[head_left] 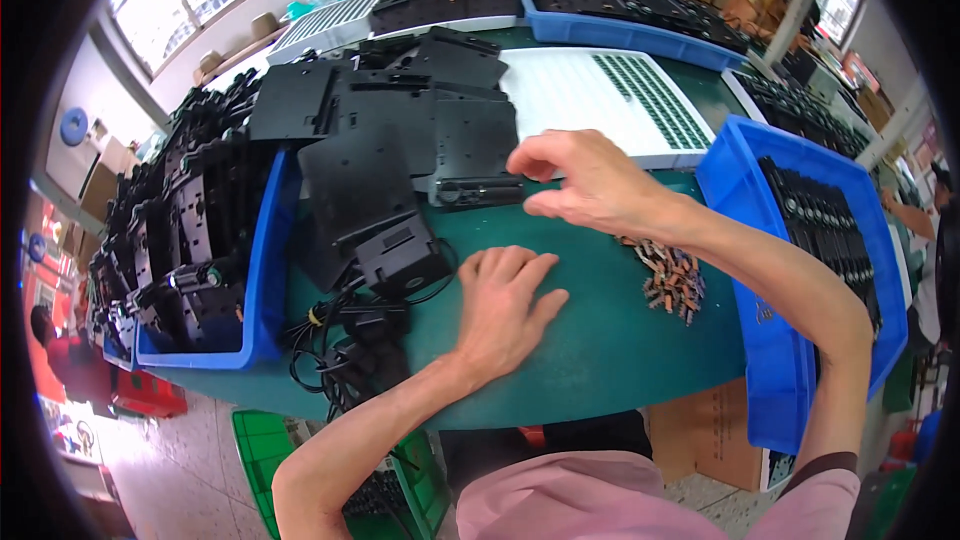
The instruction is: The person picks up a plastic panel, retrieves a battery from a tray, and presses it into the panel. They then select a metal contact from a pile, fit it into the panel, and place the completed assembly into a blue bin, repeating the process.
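Note:
My left hand point(503, 310) lies on the green table mat with its fingers loosely spread and nothing in them. Beside it sits a black box-shaped device point(403, 255) with a tangle of black cables point(350, 345). Raised over the mat, my right hand point(590, 180) has its thumb and forefinger curved apart, with nothing visible between them. Its fingertips are close to the end of a black panel with a cylindrical hinge-like edge point(478, 190). Other flat black panels point(390, 120) lie in an overlapping heap behind it. A pile of small copper-coloured parts point(672, 280) lies below my right forearm.
A blue bin point(265, 270) full of black parts stands at the left. Another blue bin point(735, 180) with black parts is at the right. White trays point(560, 90) and a long blue tray point(620, 32) line the back. A green crate point(262, 455) sits under the table.

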Tool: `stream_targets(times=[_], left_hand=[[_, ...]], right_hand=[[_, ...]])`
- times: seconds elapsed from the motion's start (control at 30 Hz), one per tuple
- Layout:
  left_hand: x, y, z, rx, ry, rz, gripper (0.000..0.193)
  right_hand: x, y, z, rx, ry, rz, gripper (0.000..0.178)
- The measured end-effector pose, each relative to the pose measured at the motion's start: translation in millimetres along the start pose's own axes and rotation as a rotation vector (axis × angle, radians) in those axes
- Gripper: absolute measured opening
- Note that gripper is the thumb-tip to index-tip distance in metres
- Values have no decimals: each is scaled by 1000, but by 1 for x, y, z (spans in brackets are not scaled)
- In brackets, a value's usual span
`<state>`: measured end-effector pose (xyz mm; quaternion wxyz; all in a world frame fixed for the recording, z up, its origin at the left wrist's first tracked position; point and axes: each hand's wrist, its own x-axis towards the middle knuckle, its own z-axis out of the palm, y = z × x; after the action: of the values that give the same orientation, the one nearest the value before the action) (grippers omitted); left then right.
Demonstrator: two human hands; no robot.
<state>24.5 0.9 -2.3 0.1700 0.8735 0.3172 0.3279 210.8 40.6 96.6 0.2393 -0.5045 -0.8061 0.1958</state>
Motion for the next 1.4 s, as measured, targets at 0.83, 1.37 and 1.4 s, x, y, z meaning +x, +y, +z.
stream_targets(times=[0.83, 1.37, 1.4], left_hand=[[-6, -3, 6, -35, 30, -12, 31], [-3, -6, -2, -239, 236, -190, 29], [-1, -1, -6, -313, 199, -317, 22]], right_hand=[[171, -71, 87, -411, 173, -437, 66], [-44, -34, -31, 791, 452, 423, 30], [-69, -43, -29, 957, 441, 523, 27]])
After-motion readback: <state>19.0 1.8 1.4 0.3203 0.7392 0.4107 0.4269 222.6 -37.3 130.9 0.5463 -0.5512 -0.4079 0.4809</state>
